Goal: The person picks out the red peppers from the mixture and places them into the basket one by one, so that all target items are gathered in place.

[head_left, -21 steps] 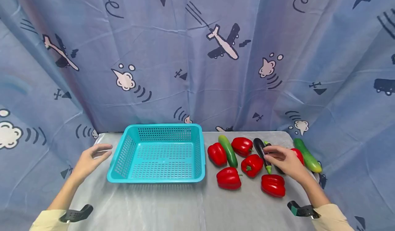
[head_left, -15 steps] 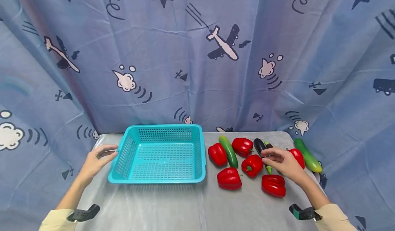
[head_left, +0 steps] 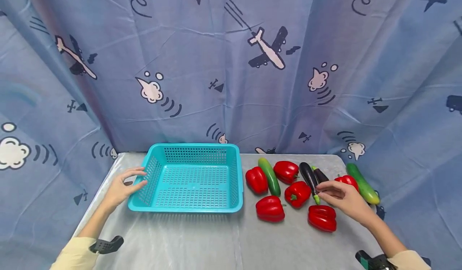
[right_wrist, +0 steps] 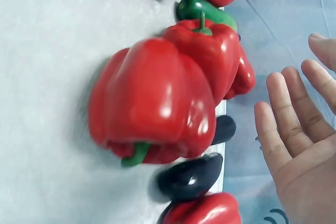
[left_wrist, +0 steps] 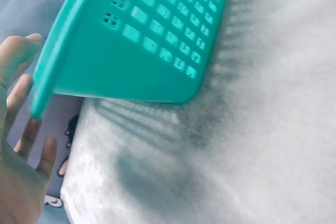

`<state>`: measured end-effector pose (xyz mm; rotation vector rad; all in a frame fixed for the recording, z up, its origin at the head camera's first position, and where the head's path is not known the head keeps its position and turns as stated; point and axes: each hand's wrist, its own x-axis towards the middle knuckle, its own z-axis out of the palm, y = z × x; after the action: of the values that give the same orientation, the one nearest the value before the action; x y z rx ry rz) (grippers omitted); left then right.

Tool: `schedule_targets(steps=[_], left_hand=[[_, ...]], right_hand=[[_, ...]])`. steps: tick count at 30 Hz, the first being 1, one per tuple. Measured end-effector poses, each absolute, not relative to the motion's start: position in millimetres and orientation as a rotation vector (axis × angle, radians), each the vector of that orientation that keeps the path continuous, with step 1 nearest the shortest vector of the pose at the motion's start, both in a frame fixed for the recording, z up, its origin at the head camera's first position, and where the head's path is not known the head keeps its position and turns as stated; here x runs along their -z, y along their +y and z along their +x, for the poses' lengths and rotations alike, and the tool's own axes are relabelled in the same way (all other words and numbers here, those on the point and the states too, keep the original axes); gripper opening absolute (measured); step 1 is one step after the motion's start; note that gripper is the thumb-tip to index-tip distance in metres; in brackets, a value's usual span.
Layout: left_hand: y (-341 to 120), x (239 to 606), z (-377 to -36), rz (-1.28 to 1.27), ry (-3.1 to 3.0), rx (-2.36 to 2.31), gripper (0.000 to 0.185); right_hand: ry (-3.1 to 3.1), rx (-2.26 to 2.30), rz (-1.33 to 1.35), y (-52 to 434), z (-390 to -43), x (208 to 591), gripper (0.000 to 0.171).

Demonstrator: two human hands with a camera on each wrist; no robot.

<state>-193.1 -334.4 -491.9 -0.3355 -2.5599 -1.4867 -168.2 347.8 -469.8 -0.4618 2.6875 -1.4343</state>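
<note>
Nothing in basket [head_left: 191, 179] beside left hand [head_left: 124, 185], fingers loose on rim; vegetables all out; right hand [head_left: 343, 197], fingers spread, over eggplant [head_left: 310, 177].

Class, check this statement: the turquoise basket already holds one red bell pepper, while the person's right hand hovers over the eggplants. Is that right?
Not quite. The head view shows the turquoise basket holding nothing; all the red bell peppers lie on the table to its right. The rest stands: the right hand hovers by the eggplants.
</note>
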Motion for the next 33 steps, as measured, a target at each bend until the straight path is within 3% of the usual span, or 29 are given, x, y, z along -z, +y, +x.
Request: schedule_targets(steps=[8, 22, 33], left_hand=[[-325, 495, -187, -0.409, -2.535, 1.329, 0.03], [-335, 527, -197, -0.264, -2.534, 1.303, 0.031], [-318, 504, -183, -0.297, -2.479, 1.39, 0.026]], right_hand=[[2.68, 1.445, -0.435, 358, -157, 468, 0.031], [2.721, 1.309, -0.331, 375, -144, 478, 0.047], [2.648, 1.284, -0.356, 376, -142, 508, 0.066]])
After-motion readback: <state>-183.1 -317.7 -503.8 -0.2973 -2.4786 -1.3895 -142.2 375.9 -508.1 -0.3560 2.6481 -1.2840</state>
